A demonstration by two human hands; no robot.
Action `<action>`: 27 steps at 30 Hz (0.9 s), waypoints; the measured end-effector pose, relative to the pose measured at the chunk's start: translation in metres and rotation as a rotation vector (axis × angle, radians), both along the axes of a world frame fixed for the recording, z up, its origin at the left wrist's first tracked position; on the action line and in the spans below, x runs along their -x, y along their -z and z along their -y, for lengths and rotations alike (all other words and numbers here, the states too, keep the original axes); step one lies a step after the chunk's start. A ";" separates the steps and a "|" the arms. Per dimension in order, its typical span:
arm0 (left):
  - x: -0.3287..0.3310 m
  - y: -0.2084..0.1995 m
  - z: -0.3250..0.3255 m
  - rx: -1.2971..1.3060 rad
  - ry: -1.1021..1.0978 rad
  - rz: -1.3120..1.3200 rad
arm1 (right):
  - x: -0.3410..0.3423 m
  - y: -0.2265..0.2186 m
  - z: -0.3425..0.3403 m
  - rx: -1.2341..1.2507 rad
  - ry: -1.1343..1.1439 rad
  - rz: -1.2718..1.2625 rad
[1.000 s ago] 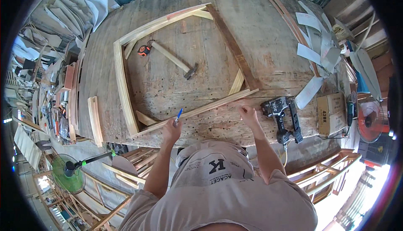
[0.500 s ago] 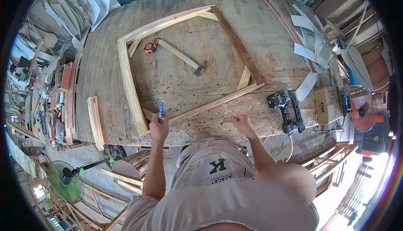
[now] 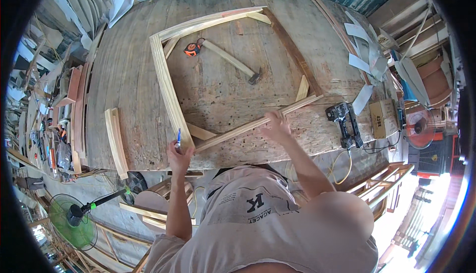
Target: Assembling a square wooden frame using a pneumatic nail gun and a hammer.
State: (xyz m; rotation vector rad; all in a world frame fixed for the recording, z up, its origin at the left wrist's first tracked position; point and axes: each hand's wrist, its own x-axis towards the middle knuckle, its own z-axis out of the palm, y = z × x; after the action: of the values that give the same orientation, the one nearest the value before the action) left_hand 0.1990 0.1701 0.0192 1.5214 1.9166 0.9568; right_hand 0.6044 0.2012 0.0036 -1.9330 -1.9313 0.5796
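While the frame lies left of the drill, left hand pinching a pen, right hand too blurry to call its grip, I'd snug the near-left corner up square.

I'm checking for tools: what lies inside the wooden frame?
A hammer and tape measure lie on the table inside the frame, with braces at the corners. What these cover is hidden.

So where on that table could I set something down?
Bare tabletop shows inside the frame, nearer than the hammer, and left of the frame, beyond the loose strips. Crowded: the right end, with power tool, box and pale sheets.
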 end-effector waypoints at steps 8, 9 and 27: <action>0.020 -0.004 0.009 0.103 0.210 -0.091 | -0.020 0.024 -0.034 0.182 -0.045 0.356; 0.026 -0.004 0.010 0.123 0.231 -0.082 | -0.019 0.024 -0.033 0.184 -0.051 0.358; 0.176 0.072 -0.054 0.264 -0.164 -0.135 | 0.014 0.036 -0.008 0.107 -0.027 0.271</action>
State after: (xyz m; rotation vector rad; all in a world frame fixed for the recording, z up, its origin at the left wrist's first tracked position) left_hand 0.0231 0.2239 -0.0533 1.3215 2.1924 0.6479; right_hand 0.5907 0.2095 -0.0324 -2.1498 -2.1303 0.4556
